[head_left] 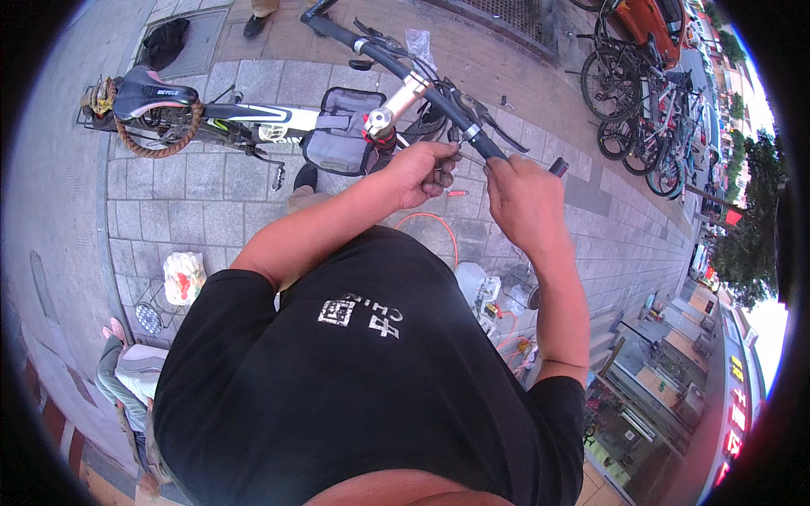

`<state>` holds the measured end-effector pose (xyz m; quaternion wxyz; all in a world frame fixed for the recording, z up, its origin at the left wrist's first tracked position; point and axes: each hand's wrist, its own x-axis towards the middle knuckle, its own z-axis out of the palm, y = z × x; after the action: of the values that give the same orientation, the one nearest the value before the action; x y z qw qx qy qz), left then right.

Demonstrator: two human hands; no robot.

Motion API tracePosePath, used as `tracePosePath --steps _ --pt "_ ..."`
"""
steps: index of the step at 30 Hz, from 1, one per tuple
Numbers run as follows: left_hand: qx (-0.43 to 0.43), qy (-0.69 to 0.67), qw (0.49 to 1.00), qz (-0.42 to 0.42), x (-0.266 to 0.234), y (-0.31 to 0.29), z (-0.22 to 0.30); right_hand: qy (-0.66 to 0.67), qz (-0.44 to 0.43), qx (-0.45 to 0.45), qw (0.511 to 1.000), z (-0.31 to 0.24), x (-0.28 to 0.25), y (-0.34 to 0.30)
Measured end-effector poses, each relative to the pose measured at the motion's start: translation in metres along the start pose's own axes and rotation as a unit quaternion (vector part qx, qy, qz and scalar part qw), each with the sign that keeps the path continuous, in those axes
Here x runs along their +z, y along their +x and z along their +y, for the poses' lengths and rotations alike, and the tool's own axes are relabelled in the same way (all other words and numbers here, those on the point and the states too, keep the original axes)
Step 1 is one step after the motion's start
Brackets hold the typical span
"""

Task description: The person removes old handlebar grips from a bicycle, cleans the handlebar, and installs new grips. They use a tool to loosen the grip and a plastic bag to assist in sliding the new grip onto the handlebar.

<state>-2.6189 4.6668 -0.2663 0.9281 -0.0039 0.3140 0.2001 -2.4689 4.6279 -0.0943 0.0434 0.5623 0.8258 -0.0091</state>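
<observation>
A bicycle stands across the paving in front of me, its saddle (156, 94) at the left and its black handlebar (384, 57) at the right. A silver stem (407, 101) joins the bar to the frame. Close to the bar, my left hand (426, 175) is closed in a pinch; what its fingertips hold is too small to name. My right hand (530, 198) is closed beside the bar's near end. A black piece with a reddish end (558, 167) sticks out past it, and a thin rod seems to run between both hands. The brake lever (498, 126) lies just beyond.
A grey bag (342, 135) hangs on the frame. Behind my arms, an orange hose (439, 221) curls on the ground near a white container (474, 287). Several parked bicycles (637, 101) stand at the right. Someone's shoe (253, 27) shows beyond the bike; another person (131, 371) sits at the left.
</observation>
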Motion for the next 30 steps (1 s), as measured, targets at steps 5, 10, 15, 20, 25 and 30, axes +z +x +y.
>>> tracePosePath --steps 5,10,15,20,25,30 --pt "-0.025 -0.057 0.997 -0.044 -0.01 0.007 0.002 -0.048 -0.074 -0.007 0.996 -0.007 -0.014 0.028" --pt "0.019 0.007 1.0 -0.022 -0.007 0.003 -0.008 -0.061 -0.077 -0.03 0.995 -0.008 -0.019 0.046" --pt "0.469 0.511 0.713 0.1 -0.008 -0.03 0.01 -0.061 -0.131 0.0 0.989 -0.012 -0.025 0.059" --pt "0.574 0.739 0.348 0.059 -0.006 -0.018 0.086 -0.048 -0.123 0.015 0.991 -0.011 -0.026 0.057" --pt "0.518 0.775 0.362 -0.003 -0.005 -0.007 0.098 -0.046 -0.123 0.032 0.991 -0.012 -0.027 0.049" --pt "0.516 0.785 0.343 -0.008 -0.005 -0.003 0.099 -0.01 -0.089 0.093 0.992 -0.016 -0.021 0.026"
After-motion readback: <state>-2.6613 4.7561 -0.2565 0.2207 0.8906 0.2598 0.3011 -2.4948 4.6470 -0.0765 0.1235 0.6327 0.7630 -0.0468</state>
